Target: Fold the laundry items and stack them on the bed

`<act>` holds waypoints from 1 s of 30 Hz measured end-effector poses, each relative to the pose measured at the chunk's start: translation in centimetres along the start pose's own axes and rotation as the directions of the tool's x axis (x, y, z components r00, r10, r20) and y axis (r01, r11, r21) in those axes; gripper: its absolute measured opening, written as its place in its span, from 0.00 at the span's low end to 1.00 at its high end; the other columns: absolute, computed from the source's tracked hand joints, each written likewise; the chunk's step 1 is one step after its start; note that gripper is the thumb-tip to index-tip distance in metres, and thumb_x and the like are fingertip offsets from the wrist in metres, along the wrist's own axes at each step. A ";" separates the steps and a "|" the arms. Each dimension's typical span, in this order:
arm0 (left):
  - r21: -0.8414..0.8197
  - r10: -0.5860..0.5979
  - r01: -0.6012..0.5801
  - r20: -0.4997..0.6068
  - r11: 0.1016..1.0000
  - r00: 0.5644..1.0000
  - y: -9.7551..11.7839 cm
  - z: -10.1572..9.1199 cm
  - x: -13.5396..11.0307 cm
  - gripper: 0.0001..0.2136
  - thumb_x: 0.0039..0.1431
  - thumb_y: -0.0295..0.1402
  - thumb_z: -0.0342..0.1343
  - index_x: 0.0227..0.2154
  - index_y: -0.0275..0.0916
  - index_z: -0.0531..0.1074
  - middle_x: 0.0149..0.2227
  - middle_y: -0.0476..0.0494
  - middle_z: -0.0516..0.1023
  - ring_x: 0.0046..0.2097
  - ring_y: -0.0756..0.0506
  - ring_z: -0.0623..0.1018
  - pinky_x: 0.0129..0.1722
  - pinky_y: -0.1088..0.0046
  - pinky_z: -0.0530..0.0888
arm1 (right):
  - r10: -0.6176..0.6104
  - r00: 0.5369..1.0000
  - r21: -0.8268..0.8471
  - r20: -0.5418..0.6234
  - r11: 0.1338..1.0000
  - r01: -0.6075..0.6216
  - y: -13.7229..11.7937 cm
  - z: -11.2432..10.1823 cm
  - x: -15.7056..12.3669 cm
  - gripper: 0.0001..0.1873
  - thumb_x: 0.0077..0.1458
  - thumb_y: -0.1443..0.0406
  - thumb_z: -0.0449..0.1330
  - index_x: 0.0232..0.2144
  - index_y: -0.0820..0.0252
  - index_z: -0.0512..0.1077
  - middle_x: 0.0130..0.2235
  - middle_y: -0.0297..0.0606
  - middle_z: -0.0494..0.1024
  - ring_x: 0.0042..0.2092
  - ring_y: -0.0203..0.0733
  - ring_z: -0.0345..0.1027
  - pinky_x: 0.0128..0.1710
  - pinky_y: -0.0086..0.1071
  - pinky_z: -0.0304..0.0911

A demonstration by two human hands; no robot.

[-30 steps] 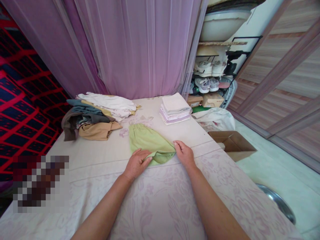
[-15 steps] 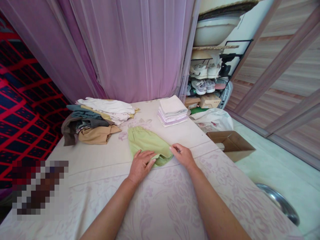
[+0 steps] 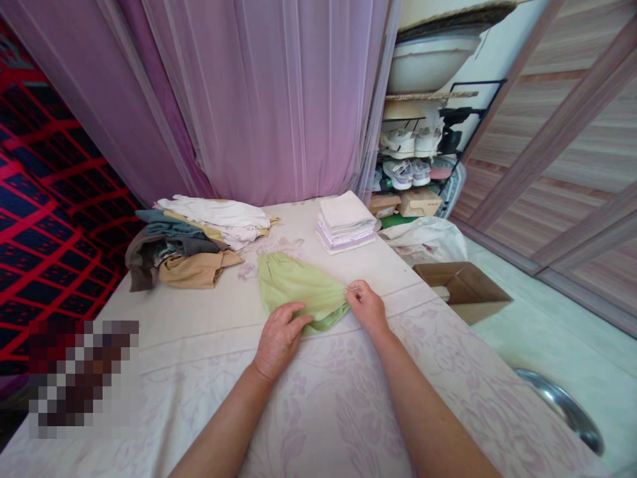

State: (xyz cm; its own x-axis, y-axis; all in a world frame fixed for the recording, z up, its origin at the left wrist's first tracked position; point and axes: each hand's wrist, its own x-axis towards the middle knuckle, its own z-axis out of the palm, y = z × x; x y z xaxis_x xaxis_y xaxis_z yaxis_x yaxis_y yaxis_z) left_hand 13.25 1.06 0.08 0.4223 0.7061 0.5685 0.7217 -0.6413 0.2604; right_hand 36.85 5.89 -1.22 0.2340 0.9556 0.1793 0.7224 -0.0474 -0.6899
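Observation:
Light green shorts with a gathered elastic waistband lie folded on the patterned bed sheet, the waistband toward the far left. At the right-hand corner of the hem, my right hand pinches the fabric between thumb and fingers. My left hand is over the near lower edge of the shorts, its thumb and fingers apart and curved; no fabric shows gripped in it. Farther back on the bed are a neat stack of folded white and lilac cloths and a loose heap of clothes.
Off the bed's right side stand an open cardboard box, a white plastic bag and a metal basin. Shoes fill a rack beyond. A purple curtain hangs behind the bed; a red-and-dark plaid cloth is at left.
My left hand has lifted slightly off the shorts, and its fingers have curved more. The right hand has pulled the hem corner a little outward, smoothing the lower edge.

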 end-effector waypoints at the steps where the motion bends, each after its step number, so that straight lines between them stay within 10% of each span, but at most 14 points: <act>1: 0.006 0.014 -0.014 0.014 1.000 1.000 0.1 0.0 0.0 0.14 0.60 0.23 0.47 0.42 0.43 0.75 0.46 0.40 0.75 0.48 0.44 0.73 0.47 0.64 0.73 | -0.007 1.000 0.011 -0.001 1.000 0.007 0.1 0.0 -0.1 0.11 0.52 0.57 0.53 0.34 0.55 0.69 0.25 0.30 0.75 0.27 0.38 0.67 0.28 0.28 0.54; 9: -0.074 -0.130 0.133 0.049 0.988 0.990 -0.6 0.3 -0.4 0.10 0.60 0.24 0.48 0.40 0.41 0.72 0.46 0.43 0.76 0.48 0.45 0.74 0.49 0.65 0.73 | -0.018 1.000 0.157 -0.008 0.987 0.019 0.5 0.2 -0.1 0.12 0.52 0.53 0.51 0.31 0.54 0.65 0.23 0.29 0.71 0.24 0.37 0.63 0.27 0.28 0.55; 23: -0.279 -0.536 0.527 0.051 0.803 0.843 -1.8 0.4 -0.1 0.09 0.60 0.34 0.49 0.40 0.41 0.72 0.35 0.48 0.79 0.37 0.47 0.78 0.39 0.72 0.74 | -0.038 0.999 0.072 -0.013 0.997 0.039 0.1 0.0 -0.4 0.12 0.53 0.55 0.53 0.35 0.54 0.69 0.25 0.30 0.76 0.27 0.38 0.68 0.29 0.29 0.56; 30: -0.222 -0.258 0.266 0.067 0.938 0.964 -2.1 -0.4 0.0 0.13 0.55 0.20 0.43 0.29 0.40 0.72 0.44 0.44 0.74 0.45 0.49 0.75 0.44 0.73 0.73 | -0.046 0.999 0.014 0.000 0.999 0.046 0.1 0.0 -0.3 0.12 0.54 0.56 0.53 0.37 0.54 0.70 0.26 0.31 0.77 0.29 0.40 0.70 0.29 0.29 0.55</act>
State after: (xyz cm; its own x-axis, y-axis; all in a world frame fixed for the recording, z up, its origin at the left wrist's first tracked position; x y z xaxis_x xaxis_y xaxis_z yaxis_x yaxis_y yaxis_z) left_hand 11.56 2.32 -0.16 0.2575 0.8660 0.4287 0.6674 -0.4802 0.5692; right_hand 36.82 5.61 -1.31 0.2001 0.9569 0.2106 0.7231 0.0008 -0.6907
